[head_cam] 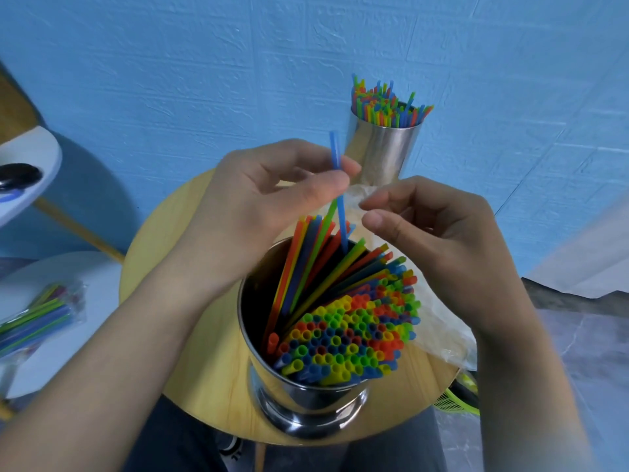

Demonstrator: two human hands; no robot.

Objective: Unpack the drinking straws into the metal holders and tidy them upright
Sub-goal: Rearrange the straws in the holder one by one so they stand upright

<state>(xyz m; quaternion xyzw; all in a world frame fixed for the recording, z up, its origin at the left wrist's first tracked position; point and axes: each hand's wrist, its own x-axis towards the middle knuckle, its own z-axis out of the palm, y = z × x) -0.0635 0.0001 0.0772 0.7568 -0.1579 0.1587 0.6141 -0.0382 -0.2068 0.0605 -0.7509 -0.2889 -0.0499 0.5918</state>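
Round wooden tabletop (163, 253) carries it all. Near metal holder (306, 400) at the front edge is part full: straws (350, 335) packed against its right side, some leaning across toward the far rim. Far metal holder (381, 151) sits at the back edge by the blue wall, its straws roughly upright. Left grip (258, 199) is above the near holder, thumb and forefinger pinching one blue straw (341, 219), lower end down among the leaning ones. Right grip (435, 233) is beside it, released, fingers loosely curled, nothing held. Clear wrapper (439, 335) lies on the tabletop right of the near holder. Packed straws (37, 311) lie on a white side table (75, 267), far left.
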